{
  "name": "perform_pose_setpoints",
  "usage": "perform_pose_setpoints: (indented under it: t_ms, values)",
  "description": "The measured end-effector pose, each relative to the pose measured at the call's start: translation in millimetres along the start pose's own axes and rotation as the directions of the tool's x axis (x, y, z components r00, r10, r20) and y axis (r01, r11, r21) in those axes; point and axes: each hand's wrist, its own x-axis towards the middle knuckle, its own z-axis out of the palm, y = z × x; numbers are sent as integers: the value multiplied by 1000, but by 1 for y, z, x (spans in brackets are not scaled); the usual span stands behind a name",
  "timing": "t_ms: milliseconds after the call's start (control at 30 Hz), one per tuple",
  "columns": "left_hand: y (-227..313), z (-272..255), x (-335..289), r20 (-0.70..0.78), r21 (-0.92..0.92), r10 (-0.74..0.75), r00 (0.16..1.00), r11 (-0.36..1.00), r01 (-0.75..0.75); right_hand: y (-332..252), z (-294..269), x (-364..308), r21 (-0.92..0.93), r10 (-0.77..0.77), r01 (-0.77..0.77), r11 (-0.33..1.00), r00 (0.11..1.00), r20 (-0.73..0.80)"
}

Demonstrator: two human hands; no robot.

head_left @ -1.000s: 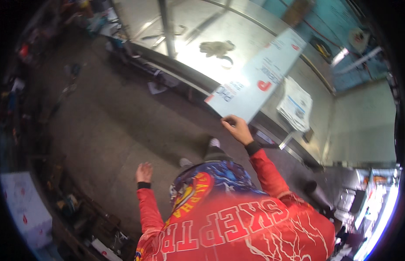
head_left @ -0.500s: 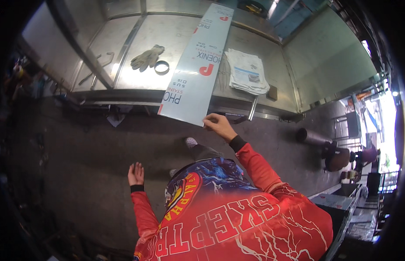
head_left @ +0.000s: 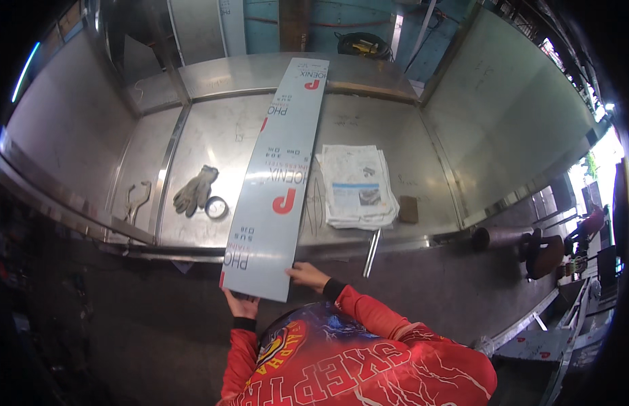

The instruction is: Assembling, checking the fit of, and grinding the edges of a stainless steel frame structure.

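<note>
A long, narrow metal sheet (head_left: 264,223) with a printed protective film lies across the metal bench (head_left: 213,135), its near end jutting past the front edge. My right hand (head_left: 308,277) is closed on the sheet's right edge, close to the near corner. At the near left corner, my left hand (head_left: 243,306) grips the sheet from below, and its fingers are partly hidden under it. Left of the sheet rest a pair of work gloves (head_left: 195,191) and a dark roll of tape (head_left: 216,208). A stack of papers (head_left: 358,189) sits to its right.
A small brown block (head_left: 408,210) lies beside the papers, and a metal bar (head_left: 373,254) sticks out over the bench front. Locking pliers (head_left: 137,199) lie at the left. Upright metal panels (head_left: 510,115) flank the bench. A coiled cable (head_left: 365,46) is at the back.
My left hand has risen from my side to the sheet's near left corner. My right hand still holds the right edge. The view has tilted up, showing more of the bench's back.
</note>
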Motion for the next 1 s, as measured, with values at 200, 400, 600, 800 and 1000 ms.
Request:
perform_pose_setpoints:
  t_ms: [200,400,600,800,1000]
  values:
    - [-14,0,-1,-55,243,258,964,940,-238,-7,-29,30,-24,173,-176,984,916,362]
    - [2,-5,-7,-138,241,231,963,951,-194,-20,-52,53,229,170,-344,910,817,551]
    - [31,3,-14,-143,352,242,960,919,-179,-54,-51,58,310,148,-371,875,815,560]
    - [42,7,0,-324,497,286,902,862,-95,-107,-80,24,-358,-354,396,846,918,179]
    - [62,-14,12,145,980,829,540,-195,37,-146,-246,25,-823,-844,231,519,289,-451]
